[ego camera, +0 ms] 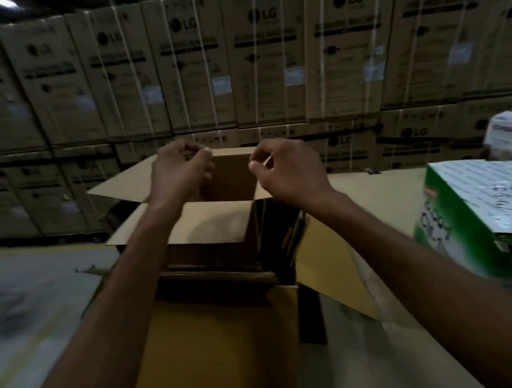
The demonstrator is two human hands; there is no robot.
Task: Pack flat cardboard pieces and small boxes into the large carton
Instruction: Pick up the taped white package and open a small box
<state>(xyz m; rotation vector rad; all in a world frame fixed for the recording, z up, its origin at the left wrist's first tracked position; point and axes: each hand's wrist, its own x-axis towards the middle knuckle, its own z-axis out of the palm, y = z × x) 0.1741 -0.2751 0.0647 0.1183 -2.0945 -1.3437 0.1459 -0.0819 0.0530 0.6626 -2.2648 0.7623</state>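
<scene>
A small brown cardboard box (233, 177) with its flaps spread open hangs in the middle of the view, its opening turned toward me. My left hand (182, 171) has its fingers curled on the box's upper left edge. My right hand (286, 171) pinches its upper right edge. Under the box stands the large carton (215, 344), open, with its near flap folded toward me. Flat cardboard pieces (217, 273) lie dark inside it, and a few more stand on edge along its right side.
A green and white printed box (472, 209) sits at the right on a brown cardboard surface (376, 193). Behind it is a small white box (503, 133). A wall of stacked strapped cartons (242, 61) fills the background. Grey concrete floor (31, 294) lies to the left.
</scene>
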